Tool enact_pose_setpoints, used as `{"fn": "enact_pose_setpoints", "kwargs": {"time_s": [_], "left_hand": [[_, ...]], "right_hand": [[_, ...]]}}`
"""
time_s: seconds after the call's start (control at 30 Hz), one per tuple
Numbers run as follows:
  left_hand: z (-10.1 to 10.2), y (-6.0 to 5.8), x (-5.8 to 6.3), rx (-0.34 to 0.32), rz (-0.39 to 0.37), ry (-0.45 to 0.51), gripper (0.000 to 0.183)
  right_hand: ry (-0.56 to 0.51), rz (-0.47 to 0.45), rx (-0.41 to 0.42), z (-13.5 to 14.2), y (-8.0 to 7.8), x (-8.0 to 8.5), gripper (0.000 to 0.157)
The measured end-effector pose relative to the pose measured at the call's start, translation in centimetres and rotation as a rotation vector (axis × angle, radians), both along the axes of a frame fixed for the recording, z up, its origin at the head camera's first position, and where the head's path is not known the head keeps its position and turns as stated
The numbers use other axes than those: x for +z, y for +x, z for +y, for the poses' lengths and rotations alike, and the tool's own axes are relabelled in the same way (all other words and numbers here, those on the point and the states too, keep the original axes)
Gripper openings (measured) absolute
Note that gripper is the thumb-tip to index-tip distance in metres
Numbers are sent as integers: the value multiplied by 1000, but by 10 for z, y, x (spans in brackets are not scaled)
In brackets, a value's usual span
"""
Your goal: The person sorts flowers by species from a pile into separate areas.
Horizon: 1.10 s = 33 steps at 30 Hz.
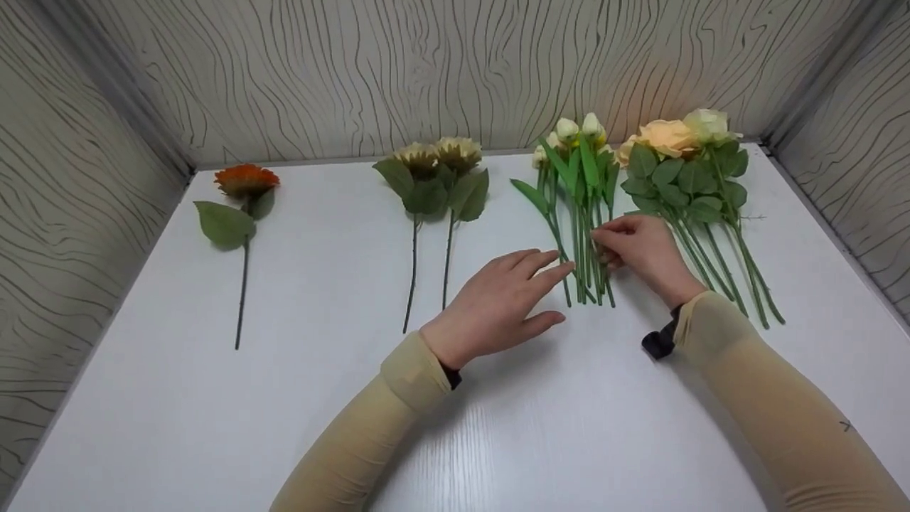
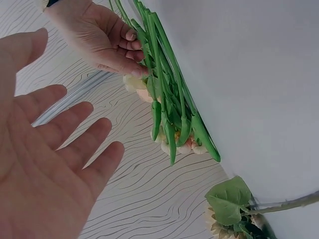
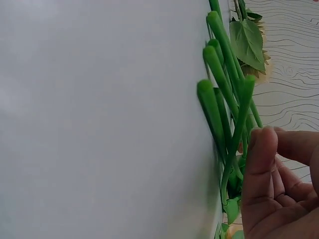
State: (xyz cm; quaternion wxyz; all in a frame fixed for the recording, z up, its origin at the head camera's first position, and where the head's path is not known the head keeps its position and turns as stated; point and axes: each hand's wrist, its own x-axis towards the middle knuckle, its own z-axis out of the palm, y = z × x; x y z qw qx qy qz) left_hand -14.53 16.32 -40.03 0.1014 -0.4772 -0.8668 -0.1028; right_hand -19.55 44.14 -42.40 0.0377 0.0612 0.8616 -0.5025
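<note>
A bunch of artificial white tulips (image 1: 586,178) lies on the white table, stems toward me. At its right side, my right hand (image 1: 648,252) pinches a tulip stem between thumb and forefinger. The right wrist view shows thumb and finger (image 3: 266,144) meeting where a thin green stem (image 3: 256,115) runs in, the other stem ends lying beside them. My left hand (image 1: 501,302) is held over the table just left of the stems, fingers spread and holding nothing. In the left wrist view its palm (image 2: 45,159) faces the tulips.
Right of the tulips lie peach and cream roses (image 1: 672,139). Two cream sunflower-like blooms (image 1: 437,156) with dark stems lie left of them. An orange flower (image 1: 245,181) is at the far left. A wood-grain patterned wall (image 1: 455,71) stands behind the table (image 1: 178,412).
</note>
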Motion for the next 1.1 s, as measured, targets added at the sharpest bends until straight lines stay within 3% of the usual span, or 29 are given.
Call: {"fn": "enact_pose_setpoints", "kwargs": {"time_s": [0.37, 0.57, 0.7, 0.83, 0.97, 1.1], "left_hand": [[-3, -2, -2, 17, -7, 18, 61], [-23, -17, 1, 123, -41, 45, 51], [-66, -39, 4, 284, -59, 84, 39], [-131, -63, 5, 520, -95, 127, 28], [-201, -79, 8, 748, -183, 118, 26], [-258, -84, 7, 907, -255, 103, 29]], "right_hand": [[6, -17, 9, 2, -4, 6, 48], [53, 77, 16, -11, -2, 13, 45], [121, 146, 61, -38, 1, 22, 42], [149, 213, 175, -78, 10, 29, 35], [247, 309, 364, -127, 23, 33, 32], [411, 425, 591, -176, 37, 33, 37]]}}
